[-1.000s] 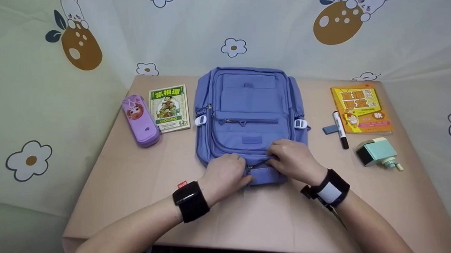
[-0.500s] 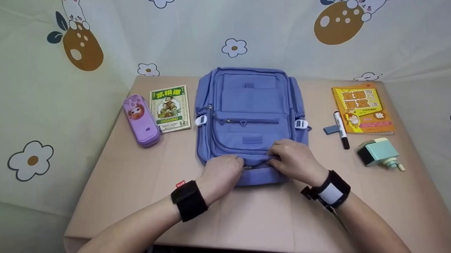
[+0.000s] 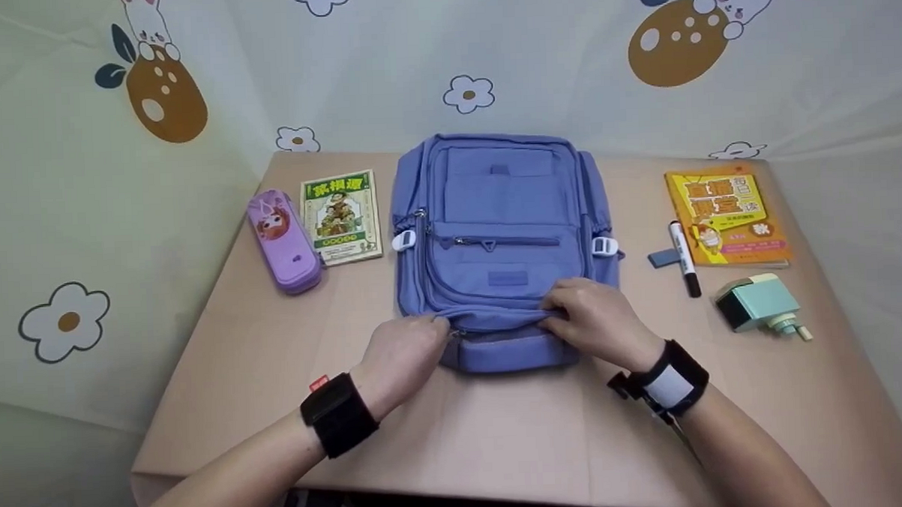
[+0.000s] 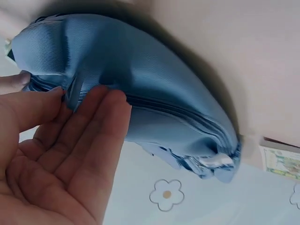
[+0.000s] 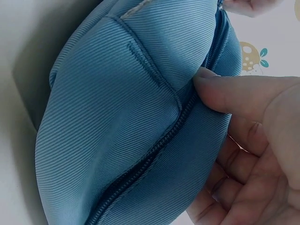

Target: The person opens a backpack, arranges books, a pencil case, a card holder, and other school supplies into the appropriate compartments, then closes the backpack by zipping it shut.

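A blue backpack lies on the table, front pockets facing up and its bottom end towards me. My left hand is at its lower left edge, where thumb and fingers pinch the zipper pull. The zipper runs along the bag's lower end between two fabric folds. With thumb and curled fingers, my right hand grips the bag's fabric beside that zipper at the lower right. Between the hands a gap shows along the seam above the bottom panel.
Left of the backpack lie a purple pencil case and a green book. To the right are an orange book, a marker, a small grey-blue block and a mint-green pencil sharpener. Patterned cloth hangs behind the table.
My left hand has slid left along the bag's lower edge, drawing the zipper pull with it, and the gap along the seam is longer. The right hand keeps its grip almost in place.
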Tool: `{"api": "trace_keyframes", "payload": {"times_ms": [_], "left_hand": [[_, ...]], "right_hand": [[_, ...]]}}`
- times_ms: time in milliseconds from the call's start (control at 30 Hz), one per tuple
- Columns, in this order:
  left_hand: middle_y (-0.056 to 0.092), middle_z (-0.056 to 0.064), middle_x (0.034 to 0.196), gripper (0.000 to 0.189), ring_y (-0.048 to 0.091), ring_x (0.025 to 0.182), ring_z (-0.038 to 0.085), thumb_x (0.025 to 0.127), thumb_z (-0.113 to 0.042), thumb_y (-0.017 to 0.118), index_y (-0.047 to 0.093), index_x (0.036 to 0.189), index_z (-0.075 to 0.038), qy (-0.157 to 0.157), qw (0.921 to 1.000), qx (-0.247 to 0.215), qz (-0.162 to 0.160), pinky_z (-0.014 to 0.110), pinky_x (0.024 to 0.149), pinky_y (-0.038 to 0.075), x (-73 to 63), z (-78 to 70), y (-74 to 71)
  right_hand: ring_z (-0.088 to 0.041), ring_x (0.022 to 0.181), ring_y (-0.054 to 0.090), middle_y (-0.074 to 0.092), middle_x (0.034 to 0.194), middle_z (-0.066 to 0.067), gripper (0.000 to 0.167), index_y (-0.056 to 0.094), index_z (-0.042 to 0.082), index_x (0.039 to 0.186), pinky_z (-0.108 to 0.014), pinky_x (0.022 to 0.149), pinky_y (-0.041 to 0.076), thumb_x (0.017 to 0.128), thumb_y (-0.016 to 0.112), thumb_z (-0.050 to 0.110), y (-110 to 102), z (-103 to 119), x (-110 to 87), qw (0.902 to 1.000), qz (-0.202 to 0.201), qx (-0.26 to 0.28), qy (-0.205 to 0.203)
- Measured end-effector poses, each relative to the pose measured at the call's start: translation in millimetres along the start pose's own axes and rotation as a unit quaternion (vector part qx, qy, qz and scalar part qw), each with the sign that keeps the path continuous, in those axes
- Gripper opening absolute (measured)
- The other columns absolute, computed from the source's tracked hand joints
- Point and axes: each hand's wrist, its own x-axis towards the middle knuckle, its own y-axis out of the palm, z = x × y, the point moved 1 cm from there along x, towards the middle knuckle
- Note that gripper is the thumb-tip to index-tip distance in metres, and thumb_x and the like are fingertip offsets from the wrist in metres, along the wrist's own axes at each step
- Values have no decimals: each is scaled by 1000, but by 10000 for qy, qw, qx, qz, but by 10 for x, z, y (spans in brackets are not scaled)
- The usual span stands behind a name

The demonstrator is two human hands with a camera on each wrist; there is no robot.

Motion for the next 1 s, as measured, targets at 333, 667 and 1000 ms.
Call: {"api": "trace_keyframes", "payload": {"times_ms": [333, 667, 1000], "left_hand": [[60, 1, 70, 22, 60, 59, 22, 97, -17, 69, 60, 77, -11, -38, 9993, -309, -218, 38, 46, 49, -53, 25, 7], [61, 4, 82, 15, 63, 71, 24, 99, -17, 65, 65, 87, -8, -45, 9975, -703, -4, 41, 58, 54, -44, 1, -8], [60, 2, 78, 16, 62, 66, 24, 98, -15, 66, 63, 84, -9, 17, 9974, -702, -144, 40, 54, 52, -47, -2, 7]], "right_hand": [[-18, 85, 63, 66, 91, 2, 15, 76, 12, 95, -37, 73, 55, 82, 84, 14, 25, 3, -19, 9997, 203, 86, 105], [-24, 103, 64, 70, 111, -4, 43, 74, 9, 117, -43, 92, 51, 85, 83, 37, 10, 259, 77, 9982, 136, 322, -485], [-23, 96, 66, 71, 105, -5, 36, 76, 7, 112, -40, 88, 54, 89, 80, 35, 147, 551, 319, 9974, 157, 5, -704]]}}
